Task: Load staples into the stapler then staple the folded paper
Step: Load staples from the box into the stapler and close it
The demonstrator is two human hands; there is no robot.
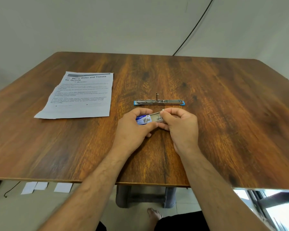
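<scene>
Staple box [143, 119]: gripped by left hand [134, 129]; right hand [180, 121] pinches its slid-out tray [157, 117], contents apparently loose staples.

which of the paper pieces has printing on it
The large sheet lying on the table, left of the stapler; the three small slips on the floor are blank.

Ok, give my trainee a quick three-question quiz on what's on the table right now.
1. True or false: the stapler lies opened out flat on the table.
2. What does the left hand hold? A) staple box B) paper C) stapler
3. Which side of the stapler is the paper on?

Key: 1 true; 2 A; 3 the left.
</scene>
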